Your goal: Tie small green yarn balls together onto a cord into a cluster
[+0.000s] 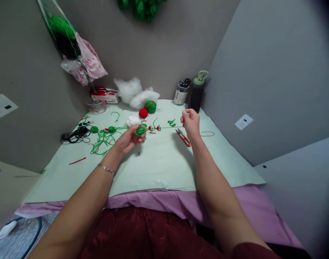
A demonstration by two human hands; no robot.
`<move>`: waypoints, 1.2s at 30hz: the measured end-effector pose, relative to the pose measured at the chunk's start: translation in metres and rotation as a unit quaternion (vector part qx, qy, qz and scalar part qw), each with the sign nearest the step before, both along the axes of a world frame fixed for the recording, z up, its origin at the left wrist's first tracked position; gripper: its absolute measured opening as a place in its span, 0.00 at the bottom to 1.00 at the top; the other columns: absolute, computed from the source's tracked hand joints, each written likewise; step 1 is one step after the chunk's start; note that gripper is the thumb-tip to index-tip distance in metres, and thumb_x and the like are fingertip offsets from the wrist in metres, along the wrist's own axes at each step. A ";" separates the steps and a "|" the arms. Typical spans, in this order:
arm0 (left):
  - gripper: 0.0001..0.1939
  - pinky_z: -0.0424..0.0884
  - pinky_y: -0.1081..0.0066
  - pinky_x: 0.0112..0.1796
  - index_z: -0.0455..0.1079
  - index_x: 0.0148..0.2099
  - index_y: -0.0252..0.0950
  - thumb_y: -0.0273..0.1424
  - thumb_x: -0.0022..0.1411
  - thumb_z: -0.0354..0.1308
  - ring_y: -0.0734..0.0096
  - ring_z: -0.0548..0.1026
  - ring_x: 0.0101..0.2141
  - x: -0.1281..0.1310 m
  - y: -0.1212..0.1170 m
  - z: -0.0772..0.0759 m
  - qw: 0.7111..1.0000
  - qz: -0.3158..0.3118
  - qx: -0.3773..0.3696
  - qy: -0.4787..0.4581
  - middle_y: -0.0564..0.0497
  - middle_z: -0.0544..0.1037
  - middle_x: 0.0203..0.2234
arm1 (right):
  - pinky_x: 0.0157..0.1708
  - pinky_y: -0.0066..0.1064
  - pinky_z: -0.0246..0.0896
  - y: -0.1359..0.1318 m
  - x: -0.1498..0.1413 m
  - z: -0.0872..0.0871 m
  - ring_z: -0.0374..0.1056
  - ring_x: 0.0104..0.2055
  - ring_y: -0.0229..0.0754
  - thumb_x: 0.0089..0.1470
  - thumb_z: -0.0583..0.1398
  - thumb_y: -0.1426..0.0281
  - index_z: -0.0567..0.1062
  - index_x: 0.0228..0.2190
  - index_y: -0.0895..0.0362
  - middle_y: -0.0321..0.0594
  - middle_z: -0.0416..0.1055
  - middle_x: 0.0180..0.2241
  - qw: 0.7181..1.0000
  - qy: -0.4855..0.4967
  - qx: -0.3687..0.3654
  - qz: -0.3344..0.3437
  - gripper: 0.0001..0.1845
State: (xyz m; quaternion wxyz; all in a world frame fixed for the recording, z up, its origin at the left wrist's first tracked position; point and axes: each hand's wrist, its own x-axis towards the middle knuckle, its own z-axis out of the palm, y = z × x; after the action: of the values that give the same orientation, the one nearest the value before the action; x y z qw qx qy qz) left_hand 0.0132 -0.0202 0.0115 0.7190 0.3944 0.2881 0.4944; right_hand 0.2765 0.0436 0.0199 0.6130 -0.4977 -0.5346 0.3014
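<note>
My left hand is closed round a small green yarn piece that looks crocheted. From that piece a thin dark thread runs taut to the right. My right hand, raised over the table, pinches the thread; its fingertips are partly hidden, so I cannot tell if a needle is there too. A loop of dark thread shows beyond my right wrist. Orange-handled thread snips lie just below this hand. Small red, white and green pieces sit by the thread between both hands.
Balls of red yarn, white yarn and green yarn stand before white stuffing. Tangled green yarn and black cord lie left. A dark bottle and a pen cup stand at the back right.
</note>
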 end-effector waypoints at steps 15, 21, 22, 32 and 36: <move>0.15 0.76 0.75 0.36 0.77 0.43 0.34 0.41 0.62 0.67 0.75 0.75 0.32 -0.012 0.002 0.007 0.998 0.025 -0.029 -0.047 0.47 0.78 0.34 | 0.28 0.31 0.52 0.013 0.028 -0.011 0.57 0.21 0.37 0.60 0.55 0.68 0.65 0.28 0.53 0.29 0.63 0.19 0.983 -0.121 0.004 -0.136 0.08; 0.21 0.67 0.82 0.23 0.74 0.35 0.32 0.48 0.61 0.66 0.84 0.65 0.20 -0.006 0.006 0.003 0.994 0.082 -0.008 -0.066 0.55 0.69 0.22 | 0.30 0.31 0.53 0.015 0.029 -0.013 0.59 0.22 0.38 0.61 0.55 0.68 0.65 0.29 0.53 0.30 0.64 0.19 0.975 -0.152 0.025 -0.160 0.08; 0.20 0.66 0.82 0.22 0.74 0.34 0.32 0.47 0.61 0.66 0.84 0.64 0.19 -0.006 0.006 0.004 0.993 0.091 -0.009 -0.075 0.55 0.69 0.21 | 0.30 0.31 0.54 0.015 0.029 -0.012 0.59 0.22 0.38 0.61 0.55 0.68 0.64 0.29 0.53 0.30 0.64 0.19 0.976 -0.146 0.031 -0.160 0.08; 0.10 0.79 0.76 0.40 0.77 0.42 0.30 0.28 0.70 0.55 0.75 0.80 0.33 -0.012 0.002 0.009 0.993 0.063 -0.062 -0.080 0.46 0.82 0.35 | 0.19 0.24 0.47 -0.010 0.004 0.005 0.52 0.18 0.31 0.51 0.64 0.59 0.69 0.31 0.55 0.28 0.64 0.19 0.985 -0.004 -0.077 0.153 0.14; 0.09 0.78 0.75 0.45 0.79 0.46 0.28 0.23 0.64 0.62 0.73 0.81 0.38 -0.004 -0.001 0.003 0.999 0.028 -0.031 -0.011 0.43 0.83 0.41 | 0.35 0.29 0.65 -0.020 -0.010 0.005 0.70 0.31 0.38 0.58 0.59 0.63 0.76 0.34 0.58 0.41 0.77 0.31 0.942 -0.174 -0.109 0.266 0.10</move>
State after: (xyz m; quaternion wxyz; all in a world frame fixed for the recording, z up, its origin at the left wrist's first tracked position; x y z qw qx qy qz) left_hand 0.0097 -0.0208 0.0140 0.7204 0.3578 0.3060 0.5094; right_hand 0.2665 0.0233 0.0248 0.3497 -0.4460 -0.7098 0.4183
